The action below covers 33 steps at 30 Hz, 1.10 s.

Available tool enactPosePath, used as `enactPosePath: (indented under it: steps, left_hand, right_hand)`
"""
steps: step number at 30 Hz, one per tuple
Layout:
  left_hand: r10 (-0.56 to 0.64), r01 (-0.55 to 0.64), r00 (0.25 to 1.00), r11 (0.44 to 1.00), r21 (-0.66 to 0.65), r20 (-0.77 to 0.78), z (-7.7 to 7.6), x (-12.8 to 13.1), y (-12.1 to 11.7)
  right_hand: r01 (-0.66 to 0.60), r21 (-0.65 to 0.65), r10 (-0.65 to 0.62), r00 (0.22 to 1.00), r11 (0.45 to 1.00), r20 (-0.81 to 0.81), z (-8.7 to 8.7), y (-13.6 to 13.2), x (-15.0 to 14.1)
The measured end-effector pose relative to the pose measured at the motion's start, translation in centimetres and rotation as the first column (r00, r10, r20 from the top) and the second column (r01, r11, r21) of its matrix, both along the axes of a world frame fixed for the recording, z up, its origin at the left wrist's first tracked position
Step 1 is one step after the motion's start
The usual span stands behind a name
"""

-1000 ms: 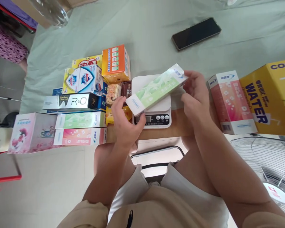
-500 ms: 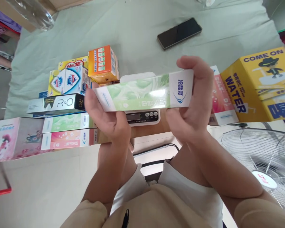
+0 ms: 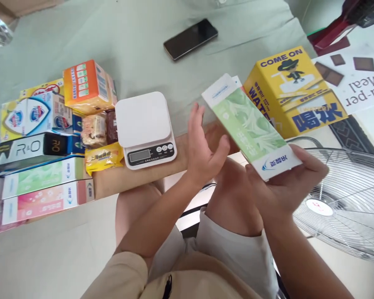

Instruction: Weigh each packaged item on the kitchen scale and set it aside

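My right hand [image 3: 283,187] holds a long green-and-white box [image 3: 249,126] by its near end, tilted up toward the yellow water box [image 3: 299,93]. My left hand [image 3: 202,151] hovers open beside it, fingers stretched upward, touching nothing. The white kitchen scale [image 3: 145,128] stands bare on the green cloth to the left of my left hand.
Left of the scale lie stacked cartons: an orange box [image 3: 87,85], soap boxes [image 3: 34,114], a dark R&O box [image 3: 28,149], green [image 3: 40,176] and pink [image 3: 46,199] boxes, and snack packets [image 3: 102,155]. A black phone [image 3: 190,38] lies at the back. A fan grille [image 3: 345,203] is at right.
The green box was lifted off the scale, held in both hands, then carried right. My left hand has let go and opened. The view has swung to the right.
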<state>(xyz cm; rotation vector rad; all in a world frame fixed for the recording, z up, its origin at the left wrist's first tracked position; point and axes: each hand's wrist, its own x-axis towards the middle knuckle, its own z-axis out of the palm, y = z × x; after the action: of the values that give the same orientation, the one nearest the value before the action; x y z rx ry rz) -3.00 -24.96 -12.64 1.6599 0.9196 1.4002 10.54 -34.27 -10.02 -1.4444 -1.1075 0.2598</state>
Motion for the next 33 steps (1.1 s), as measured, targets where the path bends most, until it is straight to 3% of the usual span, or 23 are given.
enactPosePath:
  steps: [3, 7, 10, 15, 18, 23, 33]
  left_hand:
    - [-0.051, 0.051, 0.998, 0.999, -0.002, -0.043, -0.8, 1.3, -0.8]
    - [-0.047, 0.048, 0.978, 0.999, -0.001, -0.205, -0.2, 1.2, -0.7]
    - [-0.034, 0.026, 0.953, 0.999, -0.031, -0.302, 0.5, 0.7, -0.3]
    - [-0.102, 0.080, 0.950, 0.993, -0.086, -0.296, 1.0, 0.5, 0.0]
    - [-0.137, 0.132, 0.934, 0.991, -0.039, -0.330, 1.1, 0.4, 0.1]
    - [-0.212, 0.224, 0.888, 0.974, -0.020, -0.409, 1.0, 0.3, -0.2]
    - [-0.247, 0.249, 0.876, 0.967, -0.051, -0.414, 0.6, 0.7, -0.3]
  right_hand:
    - [0.029, 0.052, -0.028, 0.999, 0.998, -0.017, -0.4, 0.4, -0.1]
    - [-0.009, -0.118, 0.000, 0.997, 0.993, -0.077, -0.8, -0.7, -1.0]
    - [0.002, -0.168, -0.018, 0.995, 0.986, -0.097, -1.0, -1.6, -0.9]
    - [0.141, -0.150, -0.142, 0.990, 0.979, -0.001, -0.8, -1.4, 0.4]
    - [0.142, -0.218, -0.139, 0.990, 0.965, 0.030, -0.5, -0.9, 0.6]
    - [0.092, -0.244, -0.119, 0.988, 0.965, -0.100, -0.5, 0.1, 0.2]
    - [0.107, -0.367, -0.171, 0.975, 0.924, -0.145, -0.3, 1.3, 0.5]
